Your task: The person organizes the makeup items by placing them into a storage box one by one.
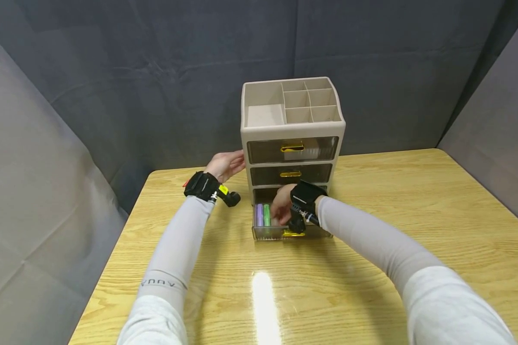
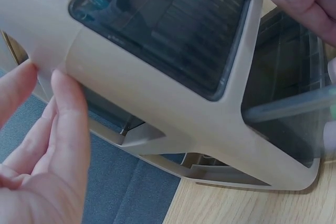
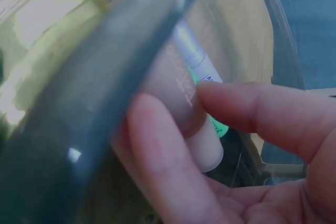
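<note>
Two hands work at a beige three-drawer desktop organiser (image 1: 291, 128) standing toward the far edge of a pale wood-grain bench (image 1: 414, 225), with grey cloth hung behind and to both sides. Its top is split into one large tray and six small cells, and each smoky translucent drawer carries a gold handle. Only the bottom drawer (image 1: 285, 225) is pulled out toward the person; the upper two are closed. Inside it, at the left end, a purple tube (image 1: 259, 214) and a green tube (image 1: 266, 214) lie side by side. The left hand (image 1: 226, 165) rests against the organiser's left wall, fingers (image 2: 65, 129) straight and flat on the plastic, gripping nothing. The right hand (image 1: 281, 206) reaches into the open drawer, thumb and fingers (image 3: 247, 111) curled round a pale beige tube (image 3: 202, 140) with faint unreadable print; a green label beside it is too blurred to read. Grey sleeves cover both arms, the left one printed "AUUA".
</note>
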